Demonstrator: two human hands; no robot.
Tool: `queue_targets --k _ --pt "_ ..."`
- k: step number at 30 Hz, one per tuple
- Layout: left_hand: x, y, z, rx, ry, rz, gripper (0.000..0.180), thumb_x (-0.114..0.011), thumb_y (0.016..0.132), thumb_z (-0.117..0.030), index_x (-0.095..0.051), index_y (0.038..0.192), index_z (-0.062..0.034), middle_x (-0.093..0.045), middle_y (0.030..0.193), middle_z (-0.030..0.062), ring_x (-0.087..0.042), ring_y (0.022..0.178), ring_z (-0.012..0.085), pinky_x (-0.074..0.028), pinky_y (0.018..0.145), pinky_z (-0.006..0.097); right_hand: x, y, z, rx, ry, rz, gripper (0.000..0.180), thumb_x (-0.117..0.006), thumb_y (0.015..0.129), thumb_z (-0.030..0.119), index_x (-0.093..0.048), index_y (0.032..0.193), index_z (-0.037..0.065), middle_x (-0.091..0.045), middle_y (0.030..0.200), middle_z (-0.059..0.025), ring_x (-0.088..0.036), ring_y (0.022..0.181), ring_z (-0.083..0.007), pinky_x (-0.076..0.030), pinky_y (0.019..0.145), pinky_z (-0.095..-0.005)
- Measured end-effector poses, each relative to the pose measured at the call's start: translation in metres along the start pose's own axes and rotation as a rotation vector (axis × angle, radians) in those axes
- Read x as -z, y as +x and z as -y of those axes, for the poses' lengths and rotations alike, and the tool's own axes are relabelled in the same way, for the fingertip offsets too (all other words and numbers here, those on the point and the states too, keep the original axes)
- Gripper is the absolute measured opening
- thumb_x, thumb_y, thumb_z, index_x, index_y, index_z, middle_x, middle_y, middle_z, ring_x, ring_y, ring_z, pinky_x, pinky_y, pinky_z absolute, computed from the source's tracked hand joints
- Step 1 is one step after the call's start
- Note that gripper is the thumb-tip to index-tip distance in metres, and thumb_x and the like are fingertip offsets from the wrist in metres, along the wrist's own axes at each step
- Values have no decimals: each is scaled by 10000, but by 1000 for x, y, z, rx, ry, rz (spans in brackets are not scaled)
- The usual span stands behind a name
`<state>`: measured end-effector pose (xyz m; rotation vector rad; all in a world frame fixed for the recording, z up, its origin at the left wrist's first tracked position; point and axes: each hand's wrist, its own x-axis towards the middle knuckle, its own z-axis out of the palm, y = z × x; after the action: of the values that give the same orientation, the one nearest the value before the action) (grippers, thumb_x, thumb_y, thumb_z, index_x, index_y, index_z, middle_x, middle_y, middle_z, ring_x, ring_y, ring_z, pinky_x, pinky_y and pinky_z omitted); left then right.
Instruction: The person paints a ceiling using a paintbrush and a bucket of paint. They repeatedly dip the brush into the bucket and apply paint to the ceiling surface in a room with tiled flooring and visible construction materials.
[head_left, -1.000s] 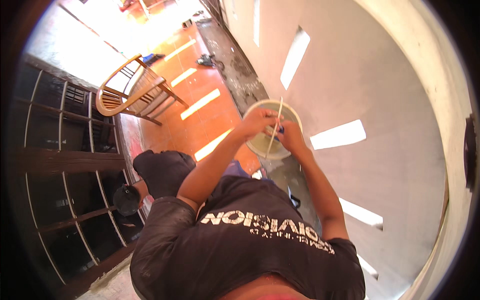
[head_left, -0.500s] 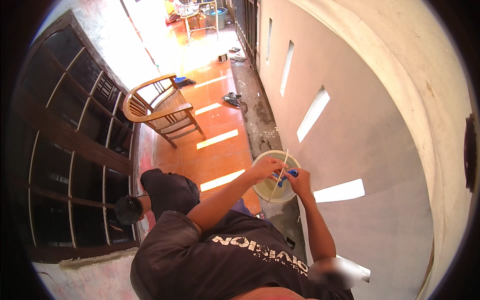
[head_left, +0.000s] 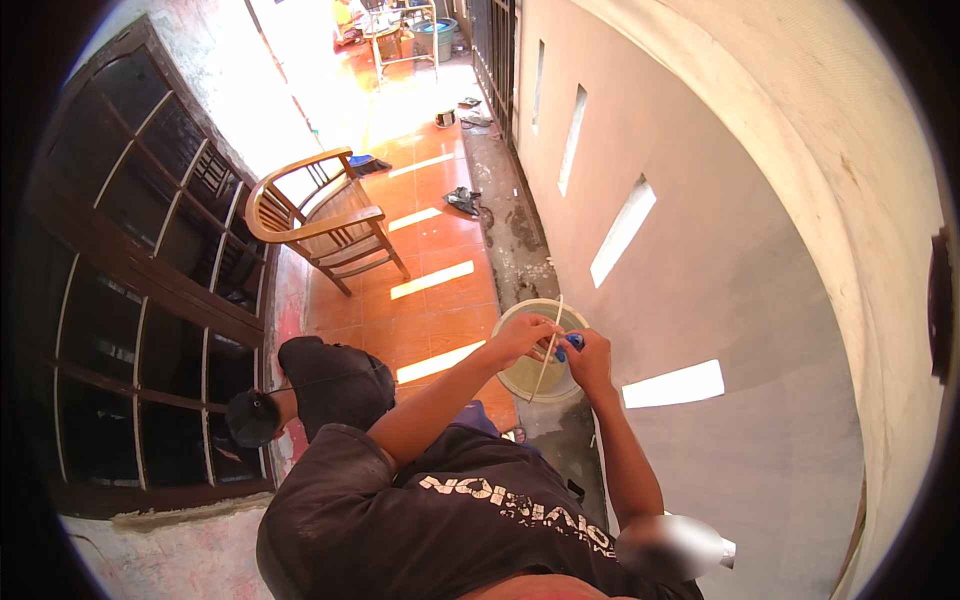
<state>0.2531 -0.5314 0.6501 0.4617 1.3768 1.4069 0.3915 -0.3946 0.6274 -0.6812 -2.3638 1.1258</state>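
**Both hands over the pale bucket, a thin stick pinched in my left**

My left hand point(head_left: 527, 335) is curled shut around a thin pale stick point(head_left: 551, 342), fingers pressed together on it about halfway up its length. The stick stands nearly upright, leaning a little, its top poking above my knuckles and its lower end reaching down past them. Just to the right of that grip, almost touching it, my right hand point(head_left: 590, 358) is closed on a small blue object point(head_left: 570, 345); only a bit of blue shows between the two hands, so I cannot tell what it is.

Directly beneath both hands sits a round pale bucket point(head_left: 520, 372), its rim showing to the left of and below my left hand. The stick crosses in front of its opening; whether the tip touches the inside I cannot tell.

Left of the grip lies an orange tiled floor point(head_left: 440, 300) with bright stripes of sunlight. Farther off on that side stands a wooden armchair point(head_left: 320, 220), well apart from my hands. To the right of my right hand rises a plain grey wall point(head_left: 720, 270) with narrow slots.
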Motion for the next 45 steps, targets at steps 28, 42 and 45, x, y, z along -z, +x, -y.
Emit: queue_targets --k 28,42,45 --pt "-13 0 14 24 -14 63 247 -622 999 -237 -666 1094 -13 -675 931 54 -663 831 140 -616 703 338 -1 -25 -2 -41 -52 -111 236 -753 833 213 -724 897 -12 -705 782 -194 -698 723 -356 -544 678 -416" --pt "-8 8 5 58 76 67 265 -637 980 -267 -670 1065 -18 -677 887 70 -667 815 158 -616 697 363 -2 -32 -18 -50 -9 -134 193 -783 813 173 -722 862 -4 -689 724 -163 -661 629 -267 -521 626 -372" --pt "-6 10 7 62 23 80 273 -635 976 -277 -673 1064 -21 -671 890 73 -668 816 160 -619 697 363 -2 -32 -18 -64 24 -138 188 -785 817 164 -723 874 -4 -692 736 -160 -657 632 -265 -520 630 -373"
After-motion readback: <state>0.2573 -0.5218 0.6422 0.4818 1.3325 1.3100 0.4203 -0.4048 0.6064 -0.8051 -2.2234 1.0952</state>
